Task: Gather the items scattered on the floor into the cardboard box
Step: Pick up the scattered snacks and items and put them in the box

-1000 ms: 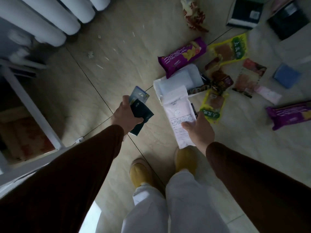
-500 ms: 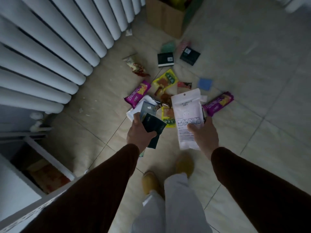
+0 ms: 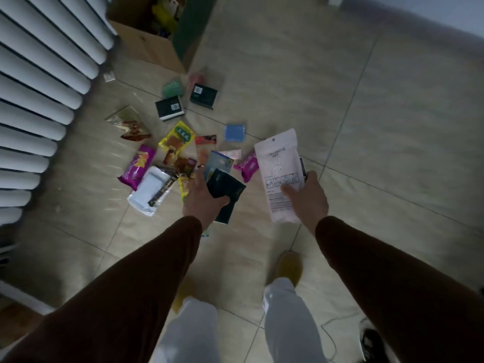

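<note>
Both grips are full: left hand [image 3: 203, 197] clasps a dark packet [image 3: 227, 188], right hand [image 3: 309, 197] pinches a white pouch [image 3: 279, 166]; the cardboard box [image 3: 149, 45] lies ahead-left, nearer the left.

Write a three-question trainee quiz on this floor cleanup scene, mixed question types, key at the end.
1. True or false: the right hand holds a white pouch.
2. What does the left hand grip? A) a dark packet with a blue card B) a purple snack bag C) nothing
3. Fill in: the cardboard box stands beside the white ____.

Key: 1 true; 2 A; 3 radiator.
</note>
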`<state>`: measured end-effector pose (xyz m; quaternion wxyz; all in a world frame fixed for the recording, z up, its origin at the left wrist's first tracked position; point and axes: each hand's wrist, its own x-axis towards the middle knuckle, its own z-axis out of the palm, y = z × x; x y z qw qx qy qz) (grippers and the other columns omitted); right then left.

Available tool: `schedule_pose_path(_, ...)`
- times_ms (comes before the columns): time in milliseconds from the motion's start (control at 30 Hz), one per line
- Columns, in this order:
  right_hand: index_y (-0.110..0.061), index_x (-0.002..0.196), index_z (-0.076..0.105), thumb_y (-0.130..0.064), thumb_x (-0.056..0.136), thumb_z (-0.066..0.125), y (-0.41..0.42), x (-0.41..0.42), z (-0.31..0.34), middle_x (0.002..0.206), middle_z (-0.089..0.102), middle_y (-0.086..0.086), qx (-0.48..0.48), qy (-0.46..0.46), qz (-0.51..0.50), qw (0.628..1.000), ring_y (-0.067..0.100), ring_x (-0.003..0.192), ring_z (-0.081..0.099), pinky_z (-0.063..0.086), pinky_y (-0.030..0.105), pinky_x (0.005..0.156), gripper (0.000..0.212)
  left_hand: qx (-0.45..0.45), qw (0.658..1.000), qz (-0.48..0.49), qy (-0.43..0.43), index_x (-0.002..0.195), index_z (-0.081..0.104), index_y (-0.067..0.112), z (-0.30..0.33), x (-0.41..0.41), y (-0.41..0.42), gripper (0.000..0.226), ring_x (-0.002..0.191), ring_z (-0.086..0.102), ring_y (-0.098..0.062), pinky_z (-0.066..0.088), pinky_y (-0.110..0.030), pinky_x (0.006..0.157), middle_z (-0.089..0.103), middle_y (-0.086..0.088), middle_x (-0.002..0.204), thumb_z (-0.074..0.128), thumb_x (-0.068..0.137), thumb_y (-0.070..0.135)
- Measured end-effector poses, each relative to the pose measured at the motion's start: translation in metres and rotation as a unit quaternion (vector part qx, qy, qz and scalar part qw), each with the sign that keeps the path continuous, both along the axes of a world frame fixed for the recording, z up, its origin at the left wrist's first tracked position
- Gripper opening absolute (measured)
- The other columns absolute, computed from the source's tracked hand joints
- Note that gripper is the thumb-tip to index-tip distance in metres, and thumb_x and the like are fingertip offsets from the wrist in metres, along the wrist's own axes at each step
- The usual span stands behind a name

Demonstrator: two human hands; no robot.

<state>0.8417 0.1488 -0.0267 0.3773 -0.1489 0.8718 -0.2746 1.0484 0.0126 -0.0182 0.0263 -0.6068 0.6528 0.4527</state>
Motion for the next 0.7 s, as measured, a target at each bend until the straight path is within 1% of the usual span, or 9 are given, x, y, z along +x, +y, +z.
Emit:
schedule_pose_path(67, -0.025, 0.106, 0.046, -0.036, 0.09, 0.073, -0.004, -0.03, 0.001, 0.096, 0.062, -0.017, -0.005, 0.003, 0.006, 1.0, -0.006, 0.072, 0.058, 0.043, 0.018, 0.056, 0.033, -0.008, 1.0, 0.007, -0.002, 0.15, 0.017, 0.029, -0.001, -0.029, -0.001, 0.103, 0.12, 0.056, -0.034, 0.049, -0.054, 0.098, 0.054, -0.008, 0.137, 0.083, 0.071, 0.025)
schedule_pose_path(133, -0.024, 0.105, 0.046, -0.036, 0.089, 0.073, -0.014, -0.059, 0.001, 0.095, 0.062, -0.016, -0.006, 0.006, 0.011, 1.0, -0.004, 0.074, 0.059, 0.047, 0.021, 0.06, 0.034, -0.011, 1.0, 0.023, 0.002, 0.152, 0.013, 0.029, -0.001, -0.055, -0.006, 0.107, 0.118, 0.057, -0.032, 0.05, -0.054, 0.098, 0.055, -0.007, 0.134, 0.083, 0.071, 0.024)
schedule_pose_path(200, -0.022, 0.106, 0.046, -0.036, 0.089, 0.074, -0.031, -0.084, 0.0, 0.096, 0.062, -0.014, -0.004, 0.011, 0.019, 1.0, 0.003, 0.075, 0.062, 0.047, 0.024, 0.06, 0.036, -0.008, 0.999, 0.032, 0.008, 0.147, 0.019, 0.03, -0.002, -0.078, -0.017, 0.1, 0.112, 0.06, -0.034, 0.053, -0.054, 0.093, 0.058, -0.007, 0.13, 0.082, 0.069, 0.025)
schedule_pose_path(300, -0.019, 0.107, 0.046, -0.035, 0.088, 0.075, -0.067, -0.12, -0.004, 0.1, 0.065, -0.01, -0.002, 0.007, 0.031, 0.999, 0.014, 0.082, 0.066, 0.048, 0.026, 0.063, 0.038, -0.022, 0.999, 0.029, 0.006, 0.131, 0.028, 0.033, -0.005, -0.111, -0.044, 0.083, 0.105, 0.063, -0.035, 0.055, -0.05, 0.088, 0.059, -0.006, 0.122, 0.081, 0.068, 0.028)
schedule_pose_path(400, -0.017, 0.107, 0.046, -0.033, 0.089, 0.075, -0.11, -0.153, -0.007, 0.101, 0.066, -0.008, -0.008, 0.003, 0.051, 0.999, 0.014, 0.081, 0.068, 0.047, 0.022, 0.058, 0.038, -0.008, 0.999, 0.039, 0.015, 0.133, 0.027, 0.032, -0.009, -0.143, -0.079, 0.084, 0.105, 0.062, -0.034, 0.056, -0.052, 0.088, 0.058, -0.007, 0.123, 0.08, 0.068, 0.031)
schedule_pose_path(467, -0.017, 0.108, 0.045, -0.032, 0.09, 0.074, -0.141, -0.176, -0.008, 0.103, 0.066, -0.007, -0.007, 0.009, 0.069, 0.998, 0.01, 0.078, 0.067, 0.05, 0.022, 0.059, 0.037, -0.003, 0.998, 0.05, 0.023, 0.134, 0.027, 0.032, -0.012, -0.162, -0.105, 0.084, 0.107, 0.061, -0.033, 0.055, -0.053, 0.09, 0.057, -0.007, 0.123, 0.08, 0.068, 0.028)
schedule_pose_path(533, -0.016, 0.109, 0.045, -0.032, 0.091, 0.073, -0.17, -0.198, -0.009, 0.107, 0.068, -0.005, -0.005, 0.011, 0.08, 0.997, 0.014, 0.082, 0.069, 0.059, 0.031, 0.068, 0.037, -0.014, 0.998, 0.049, 0.025, 0.132, 0.028, 0.032, -0.014, -0.179, -0.128, 0.081, 0.107, 0.061, -0.032, 0.055, -0.054, 0.091, 0.056, -0.006, 0.123, 0.08, 0.07, 0.025)
schedule_pose_path(567, -0.017, 0.11, 0.046, -0.032, 0.091, 0.073, -0.185, -0.209, -0.009, 0.109, 0.069, -0.004, -0.006, 0.008, 0.082, 0.997, 0.017, 0.085, 0.07, 0.061, 0.034, 0.072, 0.037, -0.019, 0.998, 0.047, 0.022, 0.131, 0.028, 0.032, -0.014, -0.188, -0.139, 0.08, 0.106, 0.061, -0.032, 0.055, -0.054, 0.09, 0.056, -0.007, 0.122, 0.08, 0.071, 0.024)
schedule_pose_path(700, -0.017, 0.11, 0.047, -0.033, 0.089, 0.073, -0.236, -0.249, -0.009, 0.106, 0.069, -0.005, -0.01, 0.006, 0.094, 0.995, 0.02, 0.089, 0.071, 0.061, 0.039, 0.079, 0.037, -0.023, 0.998, 0.059, 0.011, 0.13, 0.029, 0.032, -0.015, -0.222, -0.18, 0.078, 0.106, 0.061, -0.032, 0.055, -0.052, 0.09, 0.055, -0.006, 0.122, 0.08, 0.073, 0.023)
